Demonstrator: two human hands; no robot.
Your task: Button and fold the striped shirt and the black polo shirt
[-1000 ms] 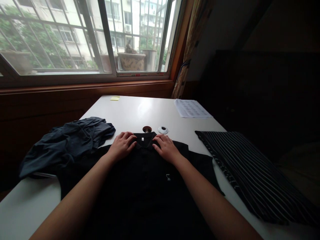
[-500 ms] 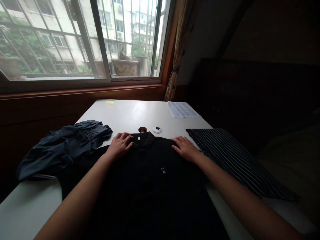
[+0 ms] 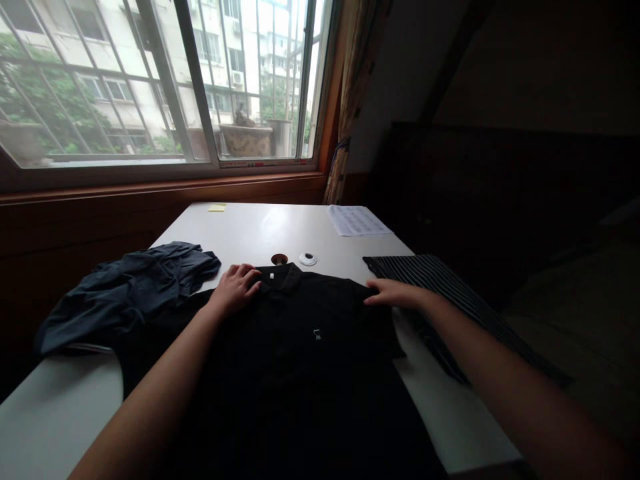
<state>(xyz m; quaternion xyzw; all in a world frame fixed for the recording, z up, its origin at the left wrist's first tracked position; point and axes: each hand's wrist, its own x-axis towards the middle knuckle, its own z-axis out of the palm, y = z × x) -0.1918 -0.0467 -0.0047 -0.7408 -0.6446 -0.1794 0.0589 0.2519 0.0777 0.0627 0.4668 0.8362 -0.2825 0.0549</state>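
Observation:
A black collared shirt (image 3: 295,373) is spread front side up on the white table, with a small light emblem on its chest and a pale label inside the collar. My left hand (image 3: 234,288) lies on the shirt beside the collar, fingers spread over the shoulder. At the other shoulder, near the top of the sleeve, my right hand (image 3: 395,293) pinches the cloth between thumb and fingers. My left forearm covers part of the shirt's left side.
Crumpled dark blue-grey cloth (image 3: 125,293) lies on the left. Striped dark fabric (image 3: 425,273) is at the right. Papers (image 3: 357,221), a yellow note (image 3: 217,208), a cable hole (image 3: 279,259) and its white cover (image 3: 308,259) are on the table (image 3: 250,230), below a barred window.
My right hand has moved from the collar outward along the shoulder to the sleeve and closed on the cloth. My left hand stays beside the collar. The view has shifted slightly right.

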